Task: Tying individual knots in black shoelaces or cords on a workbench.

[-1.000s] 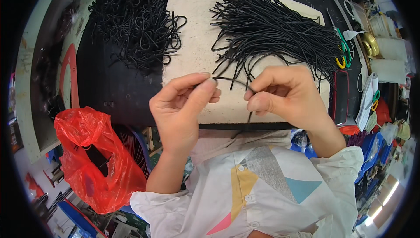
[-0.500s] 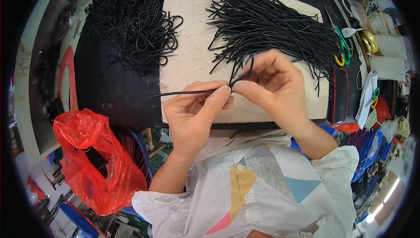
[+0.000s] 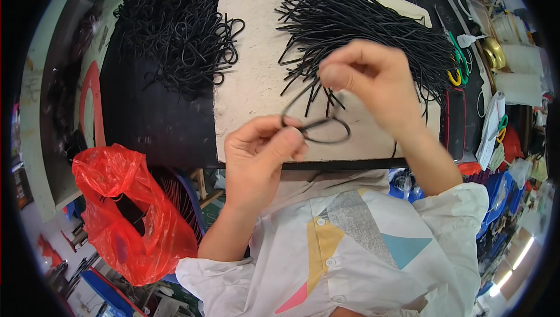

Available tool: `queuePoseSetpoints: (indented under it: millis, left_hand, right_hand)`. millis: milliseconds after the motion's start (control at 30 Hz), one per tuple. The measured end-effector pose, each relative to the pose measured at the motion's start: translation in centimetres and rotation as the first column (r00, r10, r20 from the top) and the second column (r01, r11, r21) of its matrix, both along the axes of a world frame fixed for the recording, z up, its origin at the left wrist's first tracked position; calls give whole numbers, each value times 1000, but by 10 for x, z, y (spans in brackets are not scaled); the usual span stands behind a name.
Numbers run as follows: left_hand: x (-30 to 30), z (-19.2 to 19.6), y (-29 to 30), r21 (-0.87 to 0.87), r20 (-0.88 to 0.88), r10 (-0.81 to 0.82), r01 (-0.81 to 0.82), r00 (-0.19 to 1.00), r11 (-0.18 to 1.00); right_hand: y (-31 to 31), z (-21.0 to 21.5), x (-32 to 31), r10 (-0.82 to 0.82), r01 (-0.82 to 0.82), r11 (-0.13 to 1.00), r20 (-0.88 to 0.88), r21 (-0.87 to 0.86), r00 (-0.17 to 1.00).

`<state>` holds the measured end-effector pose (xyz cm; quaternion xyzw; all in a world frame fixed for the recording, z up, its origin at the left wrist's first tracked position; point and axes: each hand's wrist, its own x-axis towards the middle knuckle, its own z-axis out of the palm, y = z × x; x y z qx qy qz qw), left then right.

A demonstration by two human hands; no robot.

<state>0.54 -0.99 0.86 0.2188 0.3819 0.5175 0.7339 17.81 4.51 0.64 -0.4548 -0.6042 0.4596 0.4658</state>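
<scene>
A thin black cord (image 3: 344, 137) runs between my two hands over the pale board (image 3: 251, 95). My left hand (image 3: 259, 151) pinches it between thumb and fingers, and a loop sticks out to the right of that grip. Up and to the right, my right hand (image 3: 373, 81) is closed on another stretch of the same cord, slightly blurred. Behind the right hand lies a thick bundle of straight black cords (image 3: 361, 25), their ends pointing left and toward me. Whether the cord is knotted at my left fingertips is hidden.
A heap of looped black cords (image 3: 181, 37) lies at the far left, partly on the board. Scissors with green handles (image 3: 461, 63) and a red-edged dark case (image 3: 454, 124) are at the right. A red plastic bag (image 3: 134, 218) hangs at the lower left.
My right hand has moved up and away from my left, drawing cord with it. A loop now shows by my left fingers, and the straight tail left of them no longer shows.
</scene>
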Motion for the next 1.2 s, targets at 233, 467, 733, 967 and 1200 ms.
queuePoseSetpoints:
  millis: [233, 467, 733, 967, 1200]
  left_hand:
    - [12, -18, 9, 275, -404, 83, 34, 911, 961]
    - [-2, -14, 9, 189, -183, -289, 322, 940, 928]
    - [1, -5, 9, 175, -344, -145, 215, 928, 961]
    - [-8, 3, 13, 124, -455, -270, 361, 848, 924]
    - [-9, -6, 10, 56, -486, -328, 404, 810, 913]
  right_hand:
    - [-48, -12, -6, -427, -152, 593, 469, 791, 773]
    - [-33, 10, 1, 116, -226, 906, -304, -358, 946]
    - [-40, 12, -6, 51, -129, 936, -238, -327, 970]
    - [-39, 9, 6, 317, -297, 947, 219, -121, 923]
    - [-46, 6, 2, 36, -71, 993, 321, 96, 946]
